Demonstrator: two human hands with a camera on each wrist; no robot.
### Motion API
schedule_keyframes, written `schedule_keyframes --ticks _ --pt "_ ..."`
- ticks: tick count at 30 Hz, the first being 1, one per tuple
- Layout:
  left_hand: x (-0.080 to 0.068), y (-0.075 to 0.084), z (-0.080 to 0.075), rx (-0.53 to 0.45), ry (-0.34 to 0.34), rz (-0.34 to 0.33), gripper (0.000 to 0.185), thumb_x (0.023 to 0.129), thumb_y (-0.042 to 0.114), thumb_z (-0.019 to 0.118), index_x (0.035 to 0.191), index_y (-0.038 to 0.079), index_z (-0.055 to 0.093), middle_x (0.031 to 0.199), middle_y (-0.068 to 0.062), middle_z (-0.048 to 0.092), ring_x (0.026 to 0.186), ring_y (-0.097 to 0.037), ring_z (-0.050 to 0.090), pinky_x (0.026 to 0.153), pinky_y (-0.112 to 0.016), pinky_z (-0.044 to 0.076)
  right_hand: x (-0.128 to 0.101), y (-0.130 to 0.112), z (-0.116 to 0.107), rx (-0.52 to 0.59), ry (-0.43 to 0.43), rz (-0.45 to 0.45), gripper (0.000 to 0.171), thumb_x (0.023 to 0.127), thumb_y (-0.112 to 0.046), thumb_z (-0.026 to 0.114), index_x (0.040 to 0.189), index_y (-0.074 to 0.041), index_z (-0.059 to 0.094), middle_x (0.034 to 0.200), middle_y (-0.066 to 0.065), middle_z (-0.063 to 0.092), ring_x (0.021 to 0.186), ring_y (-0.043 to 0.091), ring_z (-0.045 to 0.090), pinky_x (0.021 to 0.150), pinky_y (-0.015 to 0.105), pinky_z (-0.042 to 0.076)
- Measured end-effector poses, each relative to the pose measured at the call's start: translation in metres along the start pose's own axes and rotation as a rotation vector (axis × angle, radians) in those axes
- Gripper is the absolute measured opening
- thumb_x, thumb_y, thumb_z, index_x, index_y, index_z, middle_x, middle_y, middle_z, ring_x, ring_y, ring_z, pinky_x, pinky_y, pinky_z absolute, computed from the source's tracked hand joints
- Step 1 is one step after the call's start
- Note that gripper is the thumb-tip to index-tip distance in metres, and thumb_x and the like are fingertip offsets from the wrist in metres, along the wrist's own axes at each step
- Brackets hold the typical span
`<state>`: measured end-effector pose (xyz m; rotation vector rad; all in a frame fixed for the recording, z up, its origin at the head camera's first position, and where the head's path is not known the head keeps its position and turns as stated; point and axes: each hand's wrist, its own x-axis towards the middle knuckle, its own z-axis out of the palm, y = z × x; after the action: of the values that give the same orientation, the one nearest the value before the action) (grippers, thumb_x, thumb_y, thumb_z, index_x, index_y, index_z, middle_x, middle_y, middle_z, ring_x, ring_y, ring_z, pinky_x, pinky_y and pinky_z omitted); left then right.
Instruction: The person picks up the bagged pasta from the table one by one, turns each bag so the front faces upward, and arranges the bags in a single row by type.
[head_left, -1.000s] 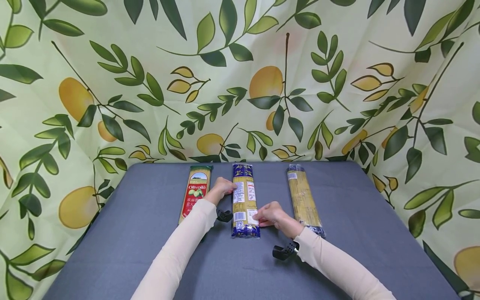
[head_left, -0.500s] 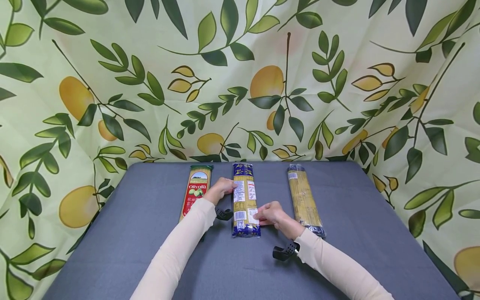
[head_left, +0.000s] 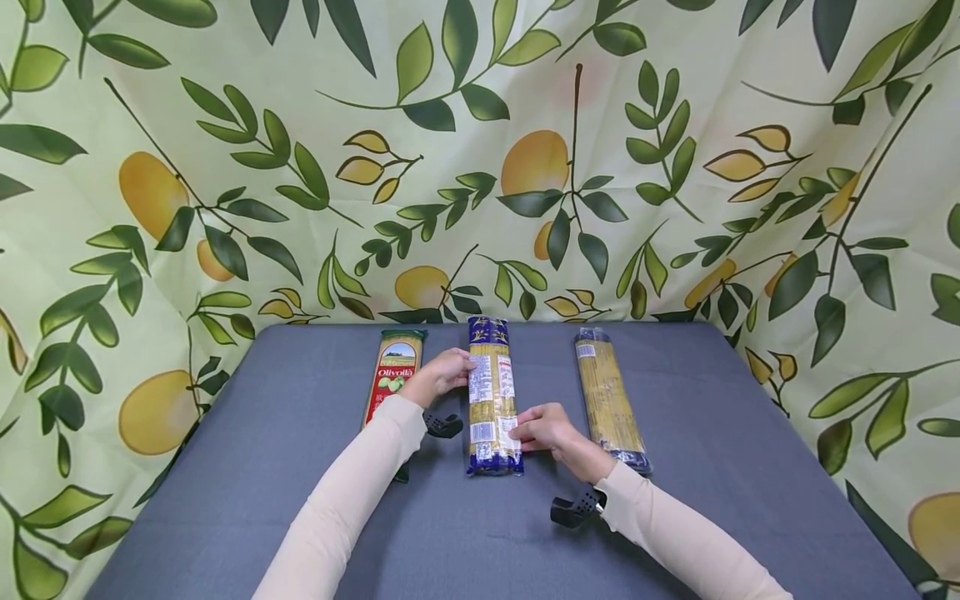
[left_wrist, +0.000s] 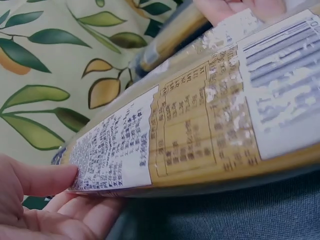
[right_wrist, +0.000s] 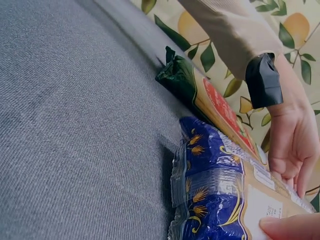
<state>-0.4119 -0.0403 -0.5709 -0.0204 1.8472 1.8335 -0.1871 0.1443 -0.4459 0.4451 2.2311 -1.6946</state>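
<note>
Grey tabletop, blue spaghetti pack between both hands' fingers.

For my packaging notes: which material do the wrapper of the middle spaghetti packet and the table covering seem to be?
Middle spaghetti packet: apparently thin glossy plastic film, partly clear; it shines, crinkles at the blue end, and bears matte white paper-like labels. Table covering: looks like matte grey-blue woven cloth, with a fine ribbed weave visible in the right wrist view.

Left hand, thumb and fingers on labelled pasta packet edge, above grey cloth.
</note>
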Motion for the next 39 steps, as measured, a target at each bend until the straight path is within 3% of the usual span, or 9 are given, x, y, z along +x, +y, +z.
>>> schedule_keyframes --ticks 2,5,11,18,21,24,32,35,39 --pt "-0.004 0.003 0.0 -0.052 -0.037 -0.001 0.032 0.089 0.005 0.063 0.115 0.009 0.046 0.105 -0.014 0.068 0.093 -0.026 0.068 0.084 -0.036 0.059 -0.001 -0.001 -0.002 0.002 -0.005 -0.002 0.017 0.079 0.006 0.07 0.095 0.007 0.065 0.073 0.006 0.067 0.056 0.01 0.061 0.057 0.023 0.059" --pt "-0.031 0.021 0.008 -0.079 -0.063 -0.003 0.031 0.088 0.004 0.064 0.111 0.008 0.045 0.101 -0.011 0.069 0.089 -0.022 0.068 0.081 -0.033 0.059 -0.003 0.0 -0.004 0.003 -0.009 -0.003 0.017 0.079 0.006 0.07 0.096 0.007 0.065 0.073 0.006 0.067 0.057 0.01 0.061 0.057 0.023 0.059" --pt "-0.128 0.081 0.055 0.018 0.059 -0.025 0.034 0.096 0.008 0.055 0.127 -0.005 0.05 0.119 -0.018 0.065 0.1 -0.022 0.065 0.096 -0.037 0.055 -0.005 0.0 -0.008 0.011 -0.004 0.007 0.018 0.079 0.005 0.071 0.096 0.006 0.065 0.073 0.007 0.068 0.057 0.011 0.063 0.058 0.024 0.06" --pt "-0.176 0.11 0.077 0.041 0.16 -0.022 0.025 0.088 0.009 0.069 0.105 -0.001 0.055 0.088 -0.006 0.064 0.07 -0.01 0.062 0.078 -0.027 0.059 -0.009 -0.001 -0.009 -0.002 -0.011 -0.01 0.021 0.078 0.006 0.072 0.097 0.008 0.065 0.074 0.008 0.069 0.058 0.011 0.063 0.06 0.027 0.061" --pt "-0.176 0.11 0.078 0.022 0.205 0.011 0.029 0.085 0.007 0.071 0.104 0.002 0.05 0.087 -0.006 0.061 0.068 -0.012 0.064 0.073 -0.025 0.06 -0.011 -0.001 -0.011 0.004 -0.032 -0.019 0.022 0.078 0.006 0.072 0.098 0.009 0.064 0.074 0.008 0.069 0.06 0.012 0.064 0.061 0.028 0.062" --pt "-0.166 0.106 0.076 0.005 0.226 0.036 0.035 0.084 0.008 0.073 0.11 -0.001 0.051 0.09 -0.01 0.064 0.069 -0.014 0.066 0.07 -0.026 0.06 -0.011 -0.002 -0.015 0.008 -0.063 -0.029 0.021 0.079 0.004 0.072 0.099 0.008 0.064 0.075 0.008 0.07 0.062 0.012 0.066 0.064 0.03 0.062" --pt "-0.16 0.106 0.073 -0.018 0.204 0.04 0.03 0.086 0.009 0.071 0.109 -0.002 0.054 0.081 -0.004 0.062 0.063 -0.01 0.062 0.059 -0.018 0.055 -0.007 0.006 -0.026 -0.021 -0.287 -0.073 0.03 0.087 -0.015 0.069 0.11 0.005 0.063 0.09 0.002 0.072 0.08 0.009 0.068 0.083 0.033 0.061" --pt "-0.162 0.108 0.073 -0.032 0.197 0.054 0.03 0.086 0.009 0.071 0.109 -0.002 0.055 0.081 -0.003 0.063 0.064 -0.01 0.062 0.06 -0.019 0.055 -0.001 0.013 -0.026 0.104 -0.433 -0.073 0.031 0.092 -0.016 0.063 0.115 0.004 0.06 0.092 -0.003 0.073 0.086 0.008 0.069 0.088 0.03 0.059" --pt "-0.164 0.111 0.074 -0.045 0.193 0.066 0.031 0.086 0.008 0.07 0.111 -0.002 0.055 0.082 -0.002 0.063 0.065 -0.01 0.062 0.061 -0.019 0.055 0.003 0.019 -0.023 0.299 -0.591 -0.07 0.014 0.096 -0.012 0.056 0.104 -0.008 0.066 0.091 -0.006 0.075 0.089 0.007 0.07 0.086 0.026 0.058"
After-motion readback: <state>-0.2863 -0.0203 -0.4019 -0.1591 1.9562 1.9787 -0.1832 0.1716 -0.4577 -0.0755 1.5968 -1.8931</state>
